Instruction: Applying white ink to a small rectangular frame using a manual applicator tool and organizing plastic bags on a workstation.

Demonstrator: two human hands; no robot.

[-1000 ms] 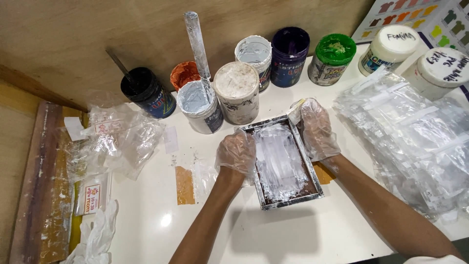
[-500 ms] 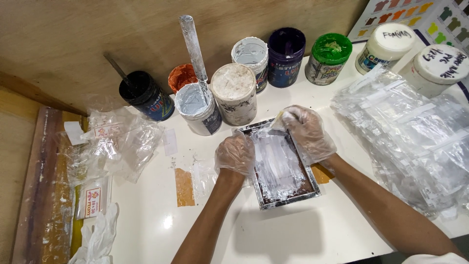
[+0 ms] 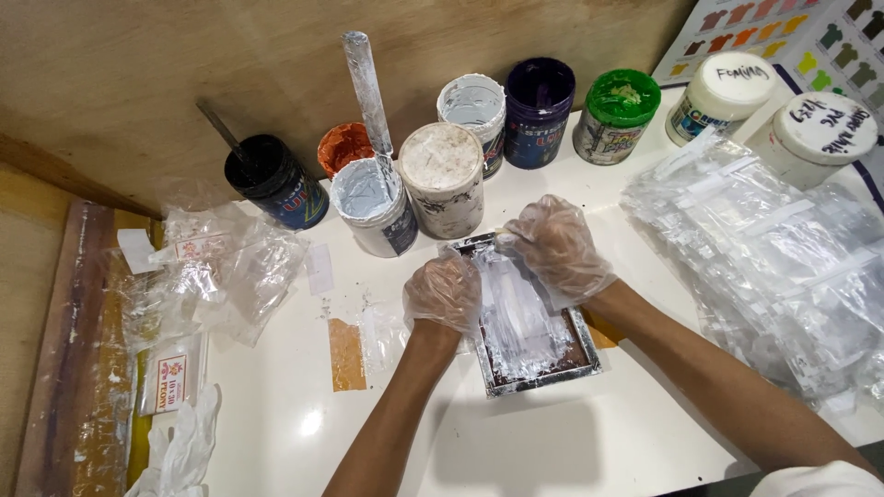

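Observation:
A small metal-framed screen (image 3: 537, 368), smeared with white paint, lies on the white table (image 3: 552, 451) in the middle. My left hand (image 3: 444, 292), in a clear plastic glove, is closed on the frame's left edge. My right hand (image 3: 555, 247), also gloved, grips the frame's far right corner, with a squeegee-like tool hidden under the fingers, if any. An open jar of white paint (image 3: 371, 204) with a paint-coated stirring stick (image 3: 366, 87) stands just behind the screen.
Several paint jars line the back: black (image 3: 273, 180), orange (image 3: 342, 147), a lidded white one (image 3: 444, 177), purple (image 3: 537, 111), green (image 3: 615, 110), two white tubs (image 3: 727, 94). Clear plastic bags pile at right (image 3: 783, 267) and left (image 3: 216, 267). A wooden board (image 3: 78, 368) lies at far left.
My right hand has slid from the frame's right side up to its far corner. My left hand stays on the left edge. The view has shifted slightly.

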